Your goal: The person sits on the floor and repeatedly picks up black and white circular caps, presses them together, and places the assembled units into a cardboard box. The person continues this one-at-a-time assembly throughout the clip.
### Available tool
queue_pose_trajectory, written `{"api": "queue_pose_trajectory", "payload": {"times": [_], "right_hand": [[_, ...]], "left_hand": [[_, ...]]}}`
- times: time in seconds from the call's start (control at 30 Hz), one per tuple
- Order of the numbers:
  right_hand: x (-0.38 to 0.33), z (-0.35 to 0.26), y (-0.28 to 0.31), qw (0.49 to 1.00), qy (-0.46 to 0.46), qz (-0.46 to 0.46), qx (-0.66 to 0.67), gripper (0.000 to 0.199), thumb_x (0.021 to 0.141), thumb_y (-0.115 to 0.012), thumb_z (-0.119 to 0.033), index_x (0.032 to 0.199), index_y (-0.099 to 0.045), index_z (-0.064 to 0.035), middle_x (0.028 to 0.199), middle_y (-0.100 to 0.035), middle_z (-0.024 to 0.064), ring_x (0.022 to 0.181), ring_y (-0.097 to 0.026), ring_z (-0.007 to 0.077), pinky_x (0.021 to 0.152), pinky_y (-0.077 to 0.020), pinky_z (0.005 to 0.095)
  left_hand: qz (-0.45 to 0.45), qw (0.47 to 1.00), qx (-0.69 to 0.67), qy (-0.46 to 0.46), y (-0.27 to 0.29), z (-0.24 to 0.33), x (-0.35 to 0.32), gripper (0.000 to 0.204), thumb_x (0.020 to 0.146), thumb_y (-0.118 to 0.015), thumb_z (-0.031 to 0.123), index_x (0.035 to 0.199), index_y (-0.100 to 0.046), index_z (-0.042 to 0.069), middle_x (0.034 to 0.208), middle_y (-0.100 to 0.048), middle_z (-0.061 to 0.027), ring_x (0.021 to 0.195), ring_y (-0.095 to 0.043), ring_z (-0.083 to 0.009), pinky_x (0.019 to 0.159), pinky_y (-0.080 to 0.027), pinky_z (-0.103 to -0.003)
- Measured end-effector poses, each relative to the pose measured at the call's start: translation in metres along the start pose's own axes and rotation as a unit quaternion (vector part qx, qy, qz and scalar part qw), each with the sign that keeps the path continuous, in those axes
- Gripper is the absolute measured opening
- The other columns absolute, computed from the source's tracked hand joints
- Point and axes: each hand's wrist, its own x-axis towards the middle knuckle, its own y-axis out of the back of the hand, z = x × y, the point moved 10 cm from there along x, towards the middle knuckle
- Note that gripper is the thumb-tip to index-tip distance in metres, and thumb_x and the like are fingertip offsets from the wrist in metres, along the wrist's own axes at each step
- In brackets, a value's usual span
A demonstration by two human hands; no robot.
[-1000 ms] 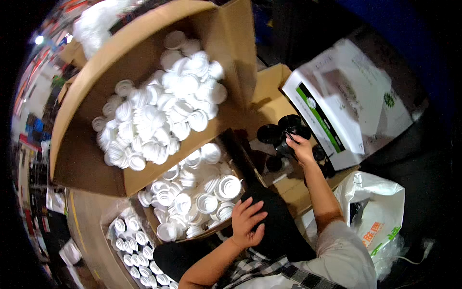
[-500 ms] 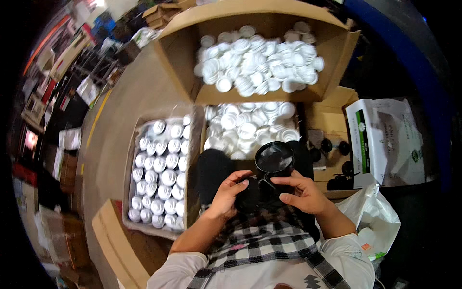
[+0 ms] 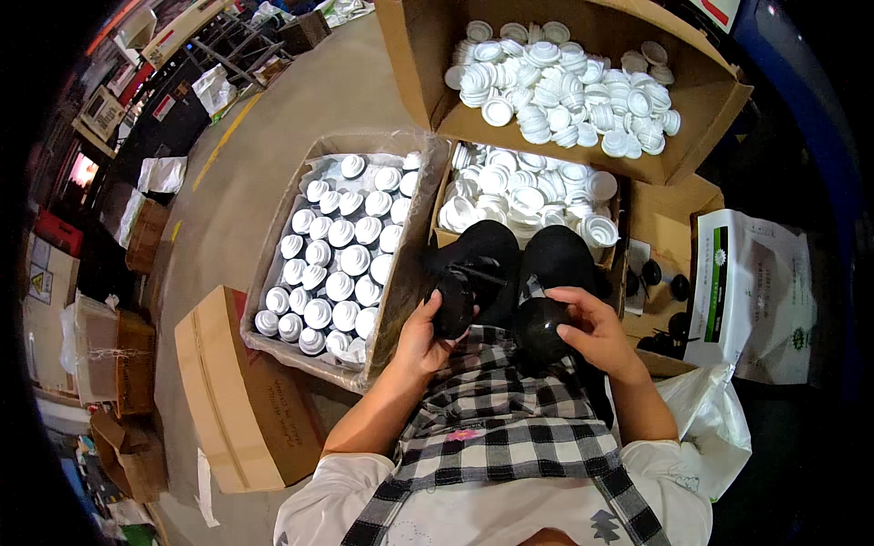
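A seated worker's left hand (image 3: 421,335) grips a black trigger sprayer (image 3: 455,296); the right hand (image 3: 592,329) clasps a round black bottle (image 3: 539,329) over the lap.

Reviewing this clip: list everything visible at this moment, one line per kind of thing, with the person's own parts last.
black trigger sprayer head: one, black, held in the left hand over the lap
black round bottle: one, black, gripped by the right hand
tray of capped cans: one box, many white-topped cans, left of the knees
near box of white caps: one, brown cardboard, ahead of the knees
far box of white caps: one, brown, open, beyond it
small black parts: several, black, in a box at right
printed white bag: one, white and green, far right
closed carton: one, brown, on the floor at left
left hand: holds the sprayer head
right hand: holds the bottle
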Motion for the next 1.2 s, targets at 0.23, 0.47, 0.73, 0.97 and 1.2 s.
{"api": "queue_pose_trajectory", "payload": {"times": [0.23, 0.47, 0.73, 0.97, 1.2], "right_hand": [[-0.055, -0.131, -0.028, 0.813, 0.429, 0.17, -0.357, 0.037, 0.081, -0.051, 0.006, 0.116, -0.049, -0.0043, 0.126, -0.044, 0.0251, 0.118, -0.045, 0.0354, 0.09, -0.0457, 0.0398], [-0.022, -0.054, -0.123, 0.882, 0.289, -0.194, -0.319, 0.037, 0.081, -0.059, -0.005, 0.118, -0.056, -0.0062, 0.116, -0.056, 0.0193, 0.102, -0.057, 0.0322, 0.088, -0.0474, 0.0404], [0.005, -0.037, -0.077, 0.899, 0.137, -0.268, -0.318, 0.071, 0.071, -0.066, -0.01, 0.134, -0.035, 0.0012, 0.138, -0.036, 0.022, 0.128, -0.033, 0.0371, 0.107, -0.0255, 0.0458], [0.015, 0.016, -0.123, 0.793, 0.024, -0.443, -0.417, 0.1, 0.06, -0.077, -0.026, 0.135, -0.022, 0.0111, 0.137, -0.031, 0.0297, 0.131, -0.026, 0.0427, 0.109, -0.0173, 0.0499], [0.014, 0.021, -0.12, 0.855, -0.041, -0.333, -0.396, 0.088, 0.061, -0.08, -0.038, 0.122, -0.04, 0.0114, 0.119, -0.048, 0.029, 0.112, -0.047, 0.0421, 0.097, -0.0358, 0.0436]], "left_hand": [[-0.013, 0.982, 0.173, -0.068, -0.041, -0.001, -0.012, 0.026, 0.094, -0.047, 0.01, 0.119, -0.05, 0.004, 0.103, -0.061, -0.0064, 0.088, -0.06, -0.0138, 0.078, -0.051, -0.028], [-0.136, 0.979, 0.149, -0.002, -0.048, -0.02, -0.039, 0.061, 0.091, -0.047, 0.046, 0.133, -0.037, 0.003, 0.114, -0.055, -0.0099, 0.102, -0.054, -0.0177, 0.087, -0.046, -0.03], [-0.12, 0.905, 0.406, -0.046, -0.022, 0.001, -0.046, 0.049, 0.077, -0.057, -0.004, 0.125, -0.045, 0.002, 0.115, -0.053, -0.0076, 0.103, -0.052, -0.0146, 0.09, -0.042, -0.028], [-0.149, 0.747, 0.602, -0.239, -0.071, 0.029, -0.079, 0.041, 0.077, -0.058, 0.003, 0.117, -0.05, 0.001, 0.112, -0.057, -0.0197, 0.105, -0.055, -0.0346, 0.09, -0.044, -0.037], [-0.018, 0.661, 0.665, -0.347, -0.082, 0.045, -0.113, 0.045, 0.073, -0.058, 0.008, 0.117, -0.05, 0.004, 0.103, -0.058, -0.0185, 0.093, -0.058, -0.0377, 0.078, -0.048, -0.042]]}}
